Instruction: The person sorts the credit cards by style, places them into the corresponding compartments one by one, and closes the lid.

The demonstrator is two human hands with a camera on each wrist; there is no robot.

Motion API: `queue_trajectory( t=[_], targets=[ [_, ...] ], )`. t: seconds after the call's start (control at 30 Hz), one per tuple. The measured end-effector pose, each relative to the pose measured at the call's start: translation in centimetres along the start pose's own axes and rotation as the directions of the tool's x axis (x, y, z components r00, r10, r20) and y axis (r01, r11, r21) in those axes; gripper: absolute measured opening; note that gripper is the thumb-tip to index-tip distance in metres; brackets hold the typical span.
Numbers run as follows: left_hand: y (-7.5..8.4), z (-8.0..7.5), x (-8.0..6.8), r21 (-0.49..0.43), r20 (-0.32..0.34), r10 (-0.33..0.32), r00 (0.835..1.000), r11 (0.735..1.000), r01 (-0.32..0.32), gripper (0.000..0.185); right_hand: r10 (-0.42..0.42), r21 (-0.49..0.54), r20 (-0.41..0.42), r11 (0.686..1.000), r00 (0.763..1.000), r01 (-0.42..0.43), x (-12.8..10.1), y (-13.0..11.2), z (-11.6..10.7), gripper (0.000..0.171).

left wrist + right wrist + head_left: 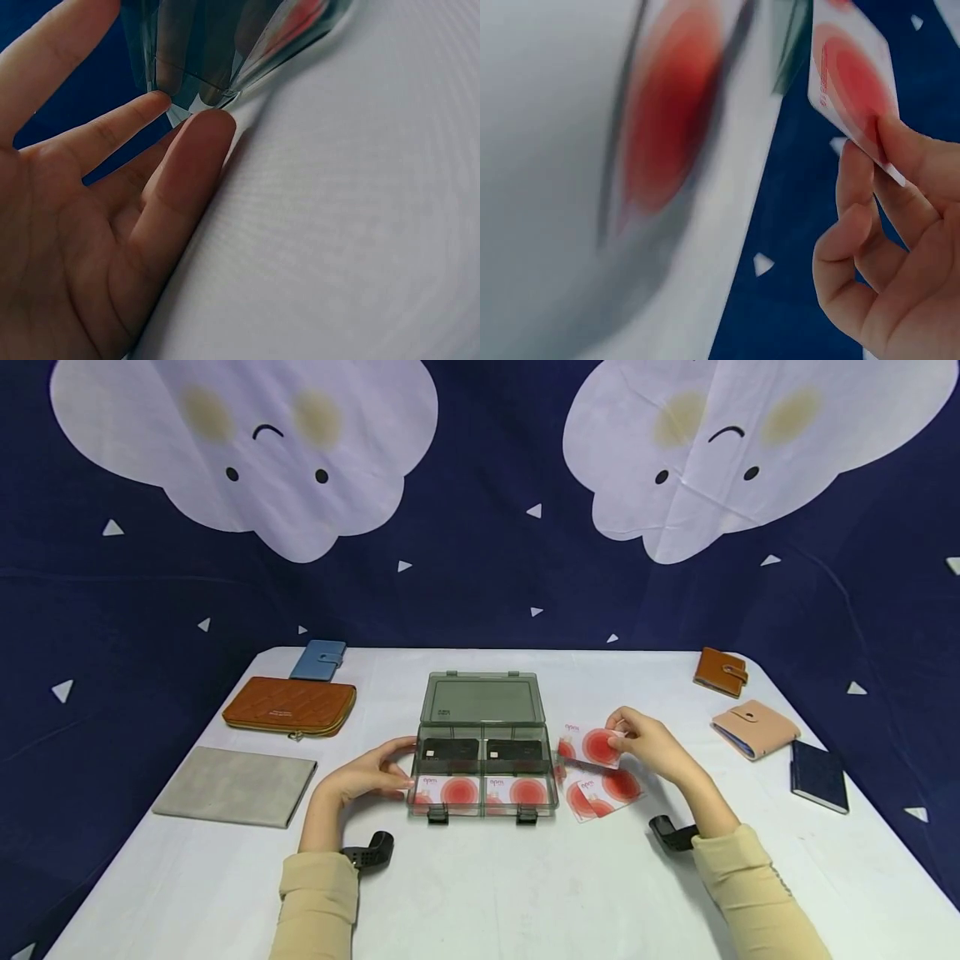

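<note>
A translucent grey-green plastic card case [480, 816] stands with its lid [483, 700] raised at the back. Black cards [450, 750] lie in its two back compartments, white cards with red circles [517, 791] in the two front ones. My left hand [367, 774] rests against the case's left side, thumb near the front corner; in the left wrist view its fingers [199, 154] are fairly straight. My right hand [651, 742] pinches a red-and-white card [597, 747] between thumb and fingers, right of the case. Below this card, more such cards [622, 787] lie loosely overlapped on the table.
On the left are a blue card wallet [317, 662], a brown zip wallet [288, 704] and a flat grey pouch [236, 785]. At the right lie a brown wallet [716, 671], a pink wallet [756, 727] and a dark blue one [817, 774]. A patterned curtain [480, 568] hangs behind.
</note>
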State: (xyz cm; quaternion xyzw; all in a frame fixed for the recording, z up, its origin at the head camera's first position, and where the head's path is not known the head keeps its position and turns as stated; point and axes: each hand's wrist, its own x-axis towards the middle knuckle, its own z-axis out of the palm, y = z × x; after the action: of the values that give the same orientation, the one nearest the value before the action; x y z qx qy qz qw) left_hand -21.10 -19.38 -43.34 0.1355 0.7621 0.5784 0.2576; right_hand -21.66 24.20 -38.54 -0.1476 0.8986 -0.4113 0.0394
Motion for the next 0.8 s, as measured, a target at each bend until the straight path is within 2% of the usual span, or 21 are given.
queue_trajectory(
  t=[0.27,0.4,0.47,0.63,0.8],
  targets=[
    [-0.1,0.1,0.1,0.011,0.000,-0.001,1.000,1.000,0.001,0.084,-0.061,-0.192,-0.162,0.981,0.985,0.029,0.0,-3.1,1.4,0.017],
    [0.0,0.1,0.0,0.007,-0.004,-0.001,1.000,1.000,0.001,0.083,-0.065,-0.190,-0.213,0.981,0.975,0.024,-0.2,-4.4,2.0,0.018],
    [0.0,0.1,0.0,0.004,-0.007,-0.002,1.000,1.000,0.002,0.083,-0.066,-0.159,-0.207,0.987,0.976,0.033,-0.2,-5.1,2.6,0.016],
    [0.0,0.0,0.0,0.007,-0.011,-0.008,1.000,1.000,0.009,0.084,-0.108,-0.094,-0.131,0.991,0.985,0.096,-0.2,-6.5,4.6,0.013],
    [0.1,0.1,0.0,0.026,-0.022,-0.020,1.000,0.999,0.021,0.084,-0.181,-0.167,-0.032,0.971,0.983,0.174,0.0,-6.6,6.6,0.011]
  ],
)
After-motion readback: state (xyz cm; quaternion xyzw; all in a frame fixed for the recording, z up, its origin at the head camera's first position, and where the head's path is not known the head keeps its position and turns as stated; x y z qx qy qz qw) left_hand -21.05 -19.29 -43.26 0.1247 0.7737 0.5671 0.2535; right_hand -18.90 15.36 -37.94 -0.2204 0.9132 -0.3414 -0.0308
